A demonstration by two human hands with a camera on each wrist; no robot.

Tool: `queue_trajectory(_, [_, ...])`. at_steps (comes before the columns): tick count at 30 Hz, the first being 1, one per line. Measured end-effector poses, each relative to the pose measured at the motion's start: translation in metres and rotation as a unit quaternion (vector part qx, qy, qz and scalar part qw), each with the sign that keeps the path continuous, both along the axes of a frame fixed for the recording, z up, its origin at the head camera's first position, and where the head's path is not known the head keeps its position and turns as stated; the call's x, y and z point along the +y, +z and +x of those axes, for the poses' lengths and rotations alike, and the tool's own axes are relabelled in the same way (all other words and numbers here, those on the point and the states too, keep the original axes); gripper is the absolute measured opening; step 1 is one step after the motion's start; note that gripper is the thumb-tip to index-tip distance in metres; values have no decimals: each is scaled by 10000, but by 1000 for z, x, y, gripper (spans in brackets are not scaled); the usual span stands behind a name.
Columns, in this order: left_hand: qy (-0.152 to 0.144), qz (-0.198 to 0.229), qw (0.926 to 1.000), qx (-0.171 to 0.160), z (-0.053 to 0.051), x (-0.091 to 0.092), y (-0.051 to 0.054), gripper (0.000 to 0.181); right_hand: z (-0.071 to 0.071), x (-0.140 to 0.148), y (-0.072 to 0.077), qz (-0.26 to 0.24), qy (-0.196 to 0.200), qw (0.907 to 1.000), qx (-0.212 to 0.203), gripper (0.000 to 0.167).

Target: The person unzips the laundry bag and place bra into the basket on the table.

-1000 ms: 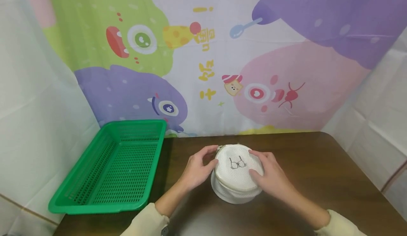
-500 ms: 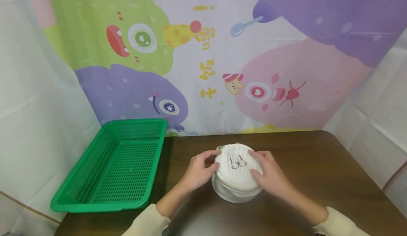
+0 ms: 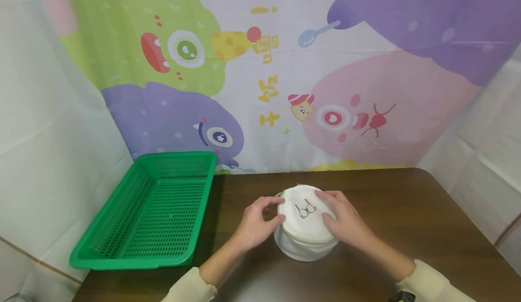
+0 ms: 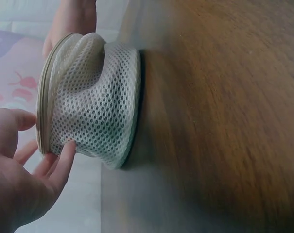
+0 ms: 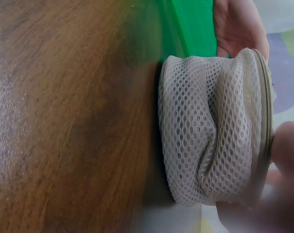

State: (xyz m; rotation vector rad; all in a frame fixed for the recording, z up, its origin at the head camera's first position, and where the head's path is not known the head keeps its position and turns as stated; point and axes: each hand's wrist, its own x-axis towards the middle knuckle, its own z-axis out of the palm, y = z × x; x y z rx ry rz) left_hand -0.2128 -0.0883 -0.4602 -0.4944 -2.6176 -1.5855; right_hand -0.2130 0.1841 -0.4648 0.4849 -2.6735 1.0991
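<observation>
A round white mesh laundry bag (image 3: 302,216) with a bra drawn on its lid stands on the brown table. A zip (image 4: 43,97) runs round its upper rim, and the mesh side sags in folds. From the left, my left hand (image 3: 256,223) holds the rim, thumb at the lid's edge and fingers against the side in the left wrist view. Opposite it, my right hand (image 3: 346,218) grips the other side, with thumb and fingertips on the lid's edge. Part of the right fingers is hidden behind the bag in the right wrist view.
A green plastic basket (image 3: 199,211) with slotted walls stands to the left on the wooden table (image 3: 386,202). Behind the table hangs a cartoon-printed curtain (image 3: 260,148). White sheets (image 3: 53,112) close off both sides.
Both hands stay at the bag. The left fingers have shifted slightly along its rim, and the lid looks turned a little. The head view has moved slightly.
</observation>
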Motion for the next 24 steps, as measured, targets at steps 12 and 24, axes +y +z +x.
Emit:
queue_trajectory(12, [29,229,9997,42,-2,-4,3,47,10,4,11,16,-482,9987,-143,57])
queue_trajectory(24, [-153,126,9997,-126,-9,-2,1,46,22,1,9,43,-459,9984,-317,57])
